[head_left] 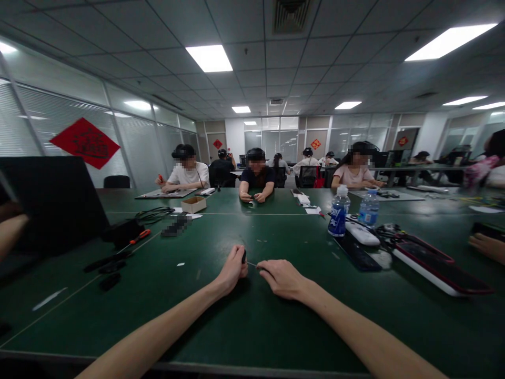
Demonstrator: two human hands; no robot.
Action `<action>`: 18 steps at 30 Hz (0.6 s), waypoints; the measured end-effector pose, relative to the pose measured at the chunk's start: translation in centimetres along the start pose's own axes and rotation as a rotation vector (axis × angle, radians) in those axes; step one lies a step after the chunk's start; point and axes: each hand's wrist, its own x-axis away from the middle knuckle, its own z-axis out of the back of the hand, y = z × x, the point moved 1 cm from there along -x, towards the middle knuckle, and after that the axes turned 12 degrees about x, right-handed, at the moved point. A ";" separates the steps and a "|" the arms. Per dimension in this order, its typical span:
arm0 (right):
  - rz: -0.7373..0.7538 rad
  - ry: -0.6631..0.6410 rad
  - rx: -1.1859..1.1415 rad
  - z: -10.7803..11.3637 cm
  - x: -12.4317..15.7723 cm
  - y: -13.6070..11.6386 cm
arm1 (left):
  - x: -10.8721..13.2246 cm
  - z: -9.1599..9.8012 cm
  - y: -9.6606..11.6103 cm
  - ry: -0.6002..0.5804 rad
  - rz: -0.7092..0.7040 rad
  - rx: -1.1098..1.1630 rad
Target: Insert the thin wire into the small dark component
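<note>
My left hand (232,269) is closed around a small dark handle, likely a screwdriver (244,257), whose thin metal shaft points right. My right hand (283,278) rests on the green table (252,326) with fingers curled over something small at the shaft's tip; I cannot make out what it is. Both hands sit close together at the table's middle, forearms stretched out from the near edge.
Two water bottles (338,211), a white remote-like device (362,233) and a red-edged laptop (437,266) lie right. A dark open laptop (51,202), an orange-handled tool (140,236) and black parts lie left. Several people sit across the table; another person's hand (487,245) rests far right.
</note>
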 end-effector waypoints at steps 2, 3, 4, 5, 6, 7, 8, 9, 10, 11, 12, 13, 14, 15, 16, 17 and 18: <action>0.003 0.008 0.003 -0.1 0.0 0.1 | 0.0 0.0 0.0 -0.007 -0.004 0.007; 0.006 0.010 0.001 -0.2 0.0 0.1 | 0.0 0.1 0.0 -0.007 -0.005 0.011; 0.011 0.012 -0.001 -0.2 0.0 0.1 | 0.0 0.1 0.0 -0.004 -0.005 0.013; 0.013 0.015 -0.002 -0.2 0.0 0.1 | 0.0 0.1 -0.1 0.001 -0.003 0.013; 0.014 0.015 -0.003 -0.2 0.0 0.1 | 0.0 0.1 -0.1 0.009 -0.001 0.011; 0.013 0.016 -0.003 -0.2 -0.1 0.1 | -0.1 0.1 -0.1 0.016 0.002 0.007; 0.010 0.014 -0.004 -0.2 -0.1 0.1 | 0.0 0.1 -0.2 0.020 0.003 0.001; 0.003 0.012 -0.006 -0.2 -0.1 0.0 | 0.0 0.0 -0.2 0.021 0.003 -0.004; -0.005 0.010 -0.009 -0.2 -0.2 -0.1 | 0.0 0.0 -0.2 0.018 -0.001 -0.008; -0.013 0.007 -0.014 -0.2 -0.2 -0.2 | 0.0 0.0 -0.2 0.013 -0.006 -0.009; -0.022 0.005 -0.018 -0.2 -0.2 -0.3 | 0.1 0.0 -0.2 0.008 -0.010 -0.009; -0.031 0.003 -0.021 -0.2 -0.2 -0.4 | 0.1 0.0 -0.2 0.001 -0.013 -0.007; -0.041 0.003 -0.023 -0.2 -0.3 -0.5 | 0.2 0.0 -0.2 -0.004 -0.014 -0.005; -0.049 0.004 -0.025 -0.2 -0.3 -0.6 | 0.2 0.0 -0.2 -0.005 -0.015 -0.004; -0.057 0.009 -0.027 -0.2 -0.3 -0.7 | 0.3 0.0 -0.2 -0.004 -0.017 -0.003; -0.064 0.016 -0.030 -0.2 -0.3 -0.7 | 0.3 0.0 -0.2 0.000 -0.019 -0.003; -0.069 0.022 -0.034 -0.2 -0.3 -0.8 | 0.3 0.0 -0.2 0.004 -0.023 -0.004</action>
